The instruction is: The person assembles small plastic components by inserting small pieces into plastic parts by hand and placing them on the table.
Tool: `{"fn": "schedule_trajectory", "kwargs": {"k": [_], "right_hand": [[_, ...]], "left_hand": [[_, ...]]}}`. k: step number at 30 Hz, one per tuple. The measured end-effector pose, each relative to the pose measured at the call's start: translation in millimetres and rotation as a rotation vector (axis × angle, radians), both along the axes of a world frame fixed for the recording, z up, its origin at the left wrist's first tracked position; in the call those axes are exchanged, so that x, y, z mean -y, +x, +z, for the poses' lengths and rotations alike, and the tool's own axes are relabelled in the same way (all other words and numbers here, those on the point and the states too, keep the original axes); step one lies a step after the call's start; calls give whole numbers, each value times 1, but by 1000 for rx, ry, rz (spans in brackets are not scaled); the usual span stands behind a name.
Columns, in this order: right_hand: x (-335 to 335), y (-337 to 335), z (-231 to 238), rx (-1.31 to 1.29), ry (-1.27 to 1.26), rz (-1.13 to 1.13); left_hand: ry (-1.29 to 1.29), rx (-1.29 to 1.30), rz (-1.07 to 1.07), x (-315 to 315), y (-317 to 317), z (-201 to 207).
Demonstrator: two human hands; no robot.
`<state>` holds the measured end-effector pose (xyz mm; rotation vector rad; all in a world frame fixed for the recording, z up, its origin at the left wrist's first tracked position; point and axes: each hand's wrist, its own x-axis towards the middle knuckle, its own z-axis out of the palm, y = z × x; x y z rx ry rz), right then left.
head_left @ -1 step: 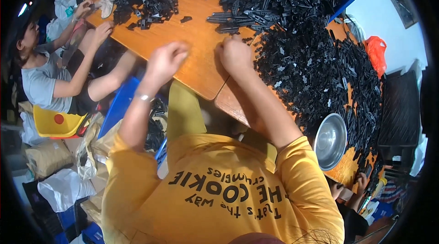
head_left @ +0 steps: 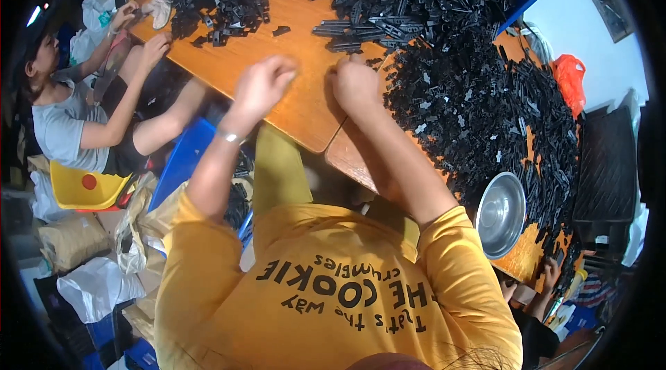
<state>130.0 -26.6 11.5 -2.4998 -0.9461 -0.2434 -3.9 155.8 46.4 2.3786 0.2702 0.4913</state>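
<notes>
At the upper left of the frame, a pile of small, black, angular pieces (head_left: 222,5), a few with pale glints, lies on the orange-brown table (head_left: 243,47), beyond the left hand. The left hand (head_left: 266,85), blurred, is over the table in the upper middle, fingers partly curled; I cannot tell whether it holds anything. Just beyond it lies one loose black piece (head_left: 281,30). Further right, the right hand (head_left: 356,85) is curled nearly into a fist, its contents hidden. Long, slim black strips (head_left: 374,28) lie just above it in the frame, and a wide heap of little black parts (head_left: 444,106) spreads on its right.
</notes>
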Motion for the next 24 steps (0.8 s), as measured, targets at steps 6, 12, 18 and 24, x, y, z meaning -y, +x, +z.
{"fn": "schedule_trajectory", "kwargs": {"k": [6,12,18,24], "right_hand": [[13,-2,-13,32,-64,69],[38,-3,-11,-48,160,95],[50,-4,-9,-138,296,63],[56,-9,-2,-255,366,-6]], "left_hand": [[196,127,-2,34,111,-28],[317,157,44,47,132,-41],[330,268,-46,41,111,-59],[212,239,24,42,106,-49]]}}
